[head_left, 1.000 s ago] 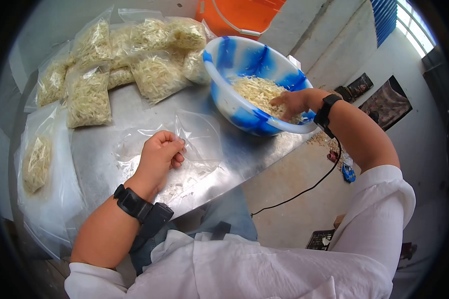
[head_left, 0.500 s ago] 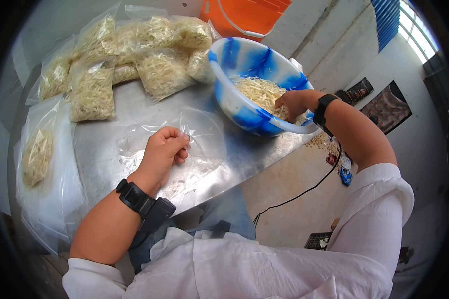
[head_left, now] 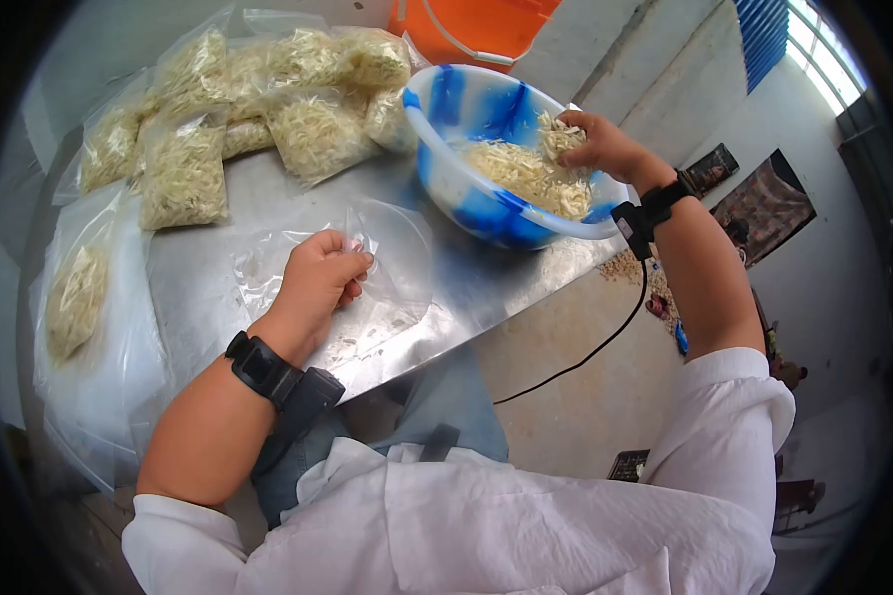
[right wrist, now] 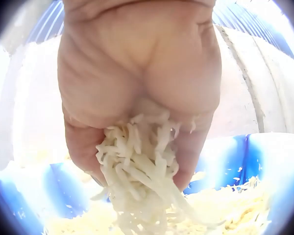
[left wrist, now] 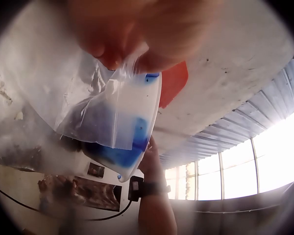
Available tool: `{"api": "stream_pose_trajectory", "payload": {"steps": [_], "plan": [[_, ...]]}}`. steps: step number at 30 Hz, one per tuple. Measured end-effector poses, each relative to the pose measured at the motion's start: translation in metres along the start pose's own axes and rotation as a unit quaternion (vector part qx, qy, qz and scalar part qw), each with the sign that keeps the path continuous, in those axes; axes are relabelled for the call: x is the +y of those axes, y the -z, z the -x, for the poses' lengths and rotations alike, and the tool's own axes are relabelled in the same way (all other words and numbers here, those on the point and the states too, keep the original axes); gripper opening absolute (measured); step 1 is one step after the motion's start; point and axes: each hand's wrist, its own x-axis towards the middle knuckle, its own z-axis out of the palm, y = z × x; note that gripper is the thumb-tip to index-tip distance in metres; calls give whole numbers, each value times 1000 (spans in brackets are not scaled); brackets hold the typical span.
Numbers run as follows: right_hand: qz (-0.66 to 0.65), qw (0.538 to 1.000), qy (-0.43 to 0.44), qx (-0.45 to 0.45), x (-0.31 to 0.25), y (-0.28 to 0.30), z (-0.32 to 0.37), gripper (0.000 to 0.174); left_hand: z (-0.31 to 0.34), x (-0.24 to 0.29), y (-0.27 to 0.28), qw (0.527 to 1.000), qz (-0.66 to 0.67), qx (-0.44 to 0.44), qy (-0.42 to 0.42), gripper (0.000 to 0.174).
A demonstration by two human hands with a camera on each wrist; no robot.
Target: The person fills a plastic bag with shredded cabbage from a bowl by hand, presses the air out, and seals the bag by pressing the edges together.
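Pale shreds lie in a blue and white bowl at the table's right. Above them, inside the rim, the right hand grips a clump of shreds; in the right wrist view the strands hang between thumb and fingers. The left hand pinches the edge of a clear plastic bag between thumb and curled fingers over the table. In the left wrist view that bag hangs from the fingertips, with the bowl behind it.
Several filled bags are heaped at the table's back left. Flat clear bags with a small filled one on top lie at the left edge. An orange bucket stands behind the bowl. A black cable hangs from the right wrist.
The right hand has risen from the shreds in the bowl, bringing up a clump. The left hand keeps its pinch on the bag in nearly the same place.
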Motion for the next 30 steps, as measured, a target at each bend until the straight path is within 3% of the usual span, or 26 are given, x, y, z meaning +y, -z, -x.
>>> {"api": "stream_pose_trajectory", "payload": {"steps": [7,9,16,23,30], "plan": [[-5,996,49,75,3,-14,2,56,1,9,2,999,-36,21,19,11],[-125,986,72,80,3,-12,2,52,0,10,2,999,-37,23,26,12],[-270,949,127,98,-2,-6,9,49,-5,2,-4,999,-25,13,37,15],[-348,904,247,19,-64,-26,32,56,-4,-1,-4,999,-19,20,28,15],[-374,884,261,-102,-116,-106,53,46,-2,-1,-4,1000,-9,20,15,16]]}}
